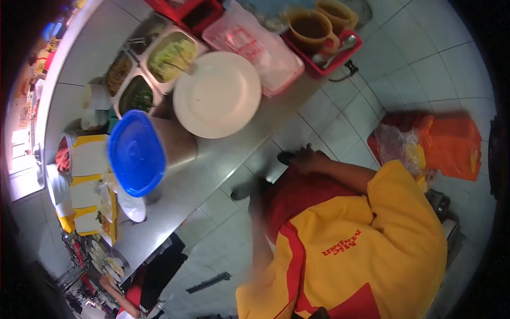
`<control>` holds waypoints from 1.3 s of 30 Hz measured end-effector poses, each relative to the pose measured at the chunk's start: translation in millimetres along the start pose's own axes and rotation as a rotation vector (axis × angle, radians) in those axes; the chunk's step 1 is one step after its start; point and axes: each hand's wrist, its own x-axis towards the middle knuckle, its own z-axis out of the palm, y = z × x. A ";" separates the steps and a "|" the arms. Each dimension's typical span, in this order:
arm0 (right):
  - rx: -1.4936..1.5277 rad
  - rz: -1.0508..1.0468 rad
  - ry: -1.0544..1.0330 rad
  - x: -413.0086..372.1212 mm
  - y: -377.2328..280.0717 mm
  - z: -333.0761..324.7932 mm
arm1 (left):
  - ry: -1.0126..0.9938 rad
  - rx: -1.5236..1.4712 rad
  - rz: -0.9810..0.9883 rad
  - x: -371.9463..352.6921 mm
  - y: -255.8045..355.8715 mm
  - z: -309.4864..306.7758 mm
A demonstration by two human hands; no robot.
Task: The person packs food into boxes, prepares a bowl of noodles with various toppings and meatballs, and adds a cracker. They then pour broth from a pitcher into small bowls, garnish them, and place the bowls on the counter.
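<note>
Maroon garment (300, 199) — right hand (305, 159) at its edge, fingers loose, nothing visibly grasped; left hand (259, 192) nearby, blurred, grip unreadable. White plate (218, 95) — beside food pans (139, 73), apparently grouped for reach.

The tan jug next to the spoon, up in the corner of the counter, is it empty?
No, the tan jug has dark liquid showing inside it.
</note>
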 end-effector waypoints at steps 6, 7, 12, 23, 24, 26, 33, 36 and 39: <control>0.093 -0.104 -0.030 16.8 43.3 54.7 | -0.291 -0.457 -0.270 12.6 111.5 100.7; 0.061 -0.154 -0.081 18.2 45.7 59.2 | -0.485 -0.450 -0.280 9.0 122.1 117.4; -0.032 -0.315 -0.159 36.9 52.3 90.1 | -0.537 -0.033 -0.634 -61.5 183.2 181.4; 0.128 -0.986 0.364 74.5 2.6 115.3 | -0.355 -0.693 -0.962 -155.2 193.5 342.2; 0.072 -1.011 0.515 94.6 -1.7 89.3 | -0.343 -0.706 -0.962 -159.7 199.0 349.9; 0.094 -0.831 0.756 132.3 -18.5 31.4 | -0.215 -0.817 -0.969 -160.2 206.1 364.2; -0.321 -0.077 0.263 378.6 13.6 -60.7 | -0.266 -0.850 -1.019 -150.3 216.6 358.8; -0.378 -0.681 0.343 411.2 49.5 -44.1 | -0.160 -0.882 -0.938 -149.2 217.8 367.3; -0.396 -0.611 0.388 381.7 36.6 -42.8 | -0.202 -0.972 -1.016 -144.7 218.4 349.1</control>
